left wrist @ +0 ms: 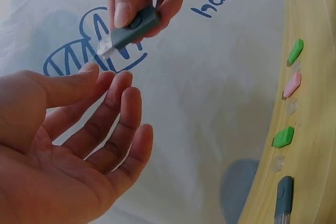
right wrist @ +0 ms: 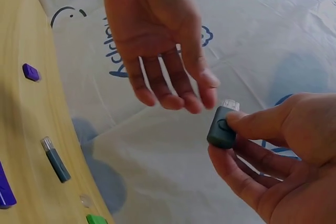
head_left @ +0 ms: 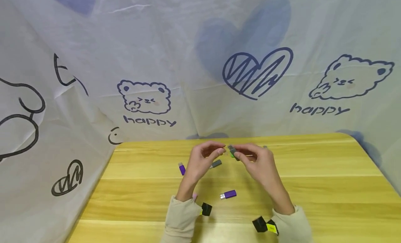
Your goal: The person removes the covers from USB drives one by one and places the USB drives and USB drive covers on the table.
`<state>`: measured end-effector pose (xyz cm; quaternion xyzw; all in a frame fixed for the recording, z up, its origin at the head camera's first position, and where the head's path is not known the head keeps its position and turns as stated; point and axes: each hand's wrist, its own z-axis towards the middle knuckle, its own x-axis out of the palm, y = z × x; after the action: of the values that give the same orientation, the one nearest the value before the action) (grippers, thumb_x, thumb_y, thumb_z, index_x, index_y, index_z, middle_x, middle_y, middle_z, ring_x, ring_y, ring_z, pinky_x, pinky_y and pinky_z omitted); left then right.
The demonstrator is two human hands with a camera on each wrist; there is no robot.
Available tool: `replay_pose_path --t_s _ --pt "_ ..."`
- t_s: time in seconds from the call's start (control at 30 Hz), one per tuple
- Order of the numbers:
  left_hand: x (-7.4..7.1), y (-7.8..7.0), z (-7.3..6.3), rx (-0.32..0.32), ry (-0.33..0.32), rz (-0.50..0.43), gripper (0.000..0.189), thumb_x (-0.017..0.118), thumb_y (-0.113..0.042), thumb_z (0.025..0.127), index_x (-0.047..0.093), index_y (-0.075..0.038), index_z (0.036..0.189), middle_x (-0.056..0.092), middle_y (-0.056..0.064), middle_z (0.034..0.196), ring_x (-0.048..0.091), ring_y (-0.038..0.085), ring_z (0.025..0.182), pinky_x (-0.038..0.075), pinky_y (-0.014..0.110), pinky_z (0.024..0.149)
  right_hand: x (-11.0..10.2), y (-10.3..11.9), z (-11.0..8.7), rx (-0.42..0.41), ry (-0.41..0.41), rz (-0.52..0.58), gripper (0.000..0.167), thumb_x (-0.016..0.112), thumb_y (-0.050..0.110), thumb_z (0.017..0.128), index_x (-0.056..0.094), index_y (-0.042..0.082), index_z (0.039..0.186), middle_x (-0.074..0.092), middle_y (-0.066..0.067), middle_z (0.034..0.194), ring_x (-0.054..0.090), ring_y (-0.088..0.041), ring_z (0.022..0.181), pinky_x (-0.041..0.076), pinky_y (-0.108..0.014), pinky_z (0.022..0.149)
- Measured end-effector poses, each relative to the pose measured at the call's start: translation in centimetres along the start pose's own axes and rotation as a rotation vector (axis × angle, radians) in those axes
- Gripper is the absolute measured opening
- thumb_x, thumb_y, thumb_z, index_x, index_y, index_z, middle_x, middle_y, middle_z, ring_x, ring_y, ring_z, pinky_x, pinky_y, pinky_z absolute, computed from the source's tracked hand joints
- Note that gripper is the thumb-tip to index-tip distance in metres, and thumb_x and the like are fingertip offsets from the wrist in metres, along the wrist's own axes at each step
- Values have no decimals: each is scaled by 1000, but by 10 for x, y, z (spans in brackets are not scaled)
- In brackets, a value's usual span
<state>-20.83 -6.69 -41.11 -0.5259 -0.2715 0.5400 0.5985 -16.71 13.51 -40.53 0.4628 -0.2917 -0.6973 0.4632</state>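
Left fingers (left wrist: 130, 106) curve loosely near the pinching right fingers (right wrist: 231, 174).

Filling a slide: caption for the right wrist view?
The right hand pinches a dark grey USB stick close to the left hand.

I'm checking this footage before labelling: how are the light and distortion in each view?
Head view: fairly even light, faint soft shadows on the table, held flash drive small; left wrist: dimmer, table edge bowed, the drive's tip washed out; right wrist: also dim, table edge curved, cloth brighter toward the upper right.
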Motion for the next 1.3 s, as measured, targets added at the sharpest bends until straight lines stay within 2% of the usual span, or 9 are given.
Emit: replay_pose_path --t_s 0.17,0.47,0.7,0.9,1.03,1.2,1.3 --pt "4 -1 0 -1 14 -99 20 68 -5 99 72 2 118 74 15 111 72 22 100 59 40 90 2 1 -2 3 -6 31 19 75 3 92 78 1 111 77 -14 104 75 -26 91 60 -26 77" --pt "6 -2 1 16 -29 -129 14 72 -1 95 73 5 108 74 16 102 72 16 91 59 30 83 7 3 -1 17 3 76 17 76 3 91 78 0 108 77 -14 103 76 -25 91 60 -25 77" --pt "4 -4 0 -34 -45 -170 13 75 2 92 74 7 103 75 17 98 72 12 86 58 27 79 5 3 -2 -17 31 47 16 76 1 91 79 2 107 76 -11 103 75 -26 91 61 -28 78" --pt "2 -5 -2 -63 -83 -169 12 76 2 90 75 7 101 75 16 96 72 13 84 58 27 78 8 5 -1 -48 38 29 15 76 1 91 80 3 105 76 -9 102 74 -27 91 61 -31 79" --pt "-4 -6 -4 -75 -96 -166 12 76 -1 92 75 7 101 76 15 95 71 13 82 59 28 77 8 4 -1 -45 60 17 13 76 2 92 80 4 104 76 -9 102 74 -24 90 61 -30 79" --pt "-21 -9 -6 -56 -192 -165 8 74 1 92 75 5 99 75 15 93 69 15 75 59 28 70 -4 0 -2 10 51 -51 12 76 1 91 80 5 102 76 -9 99 74 -21 84 60 -23 72" --pt "-30 -10 -7 -56 -199 -162 7 74 5 91 74 6 99 75 15 94 69 16 76 60 28 71 -12 -2 -2 38 44 -73 13 76 0 91 79 3 104 76 -11 98 74 -22 82 58 -19 70"
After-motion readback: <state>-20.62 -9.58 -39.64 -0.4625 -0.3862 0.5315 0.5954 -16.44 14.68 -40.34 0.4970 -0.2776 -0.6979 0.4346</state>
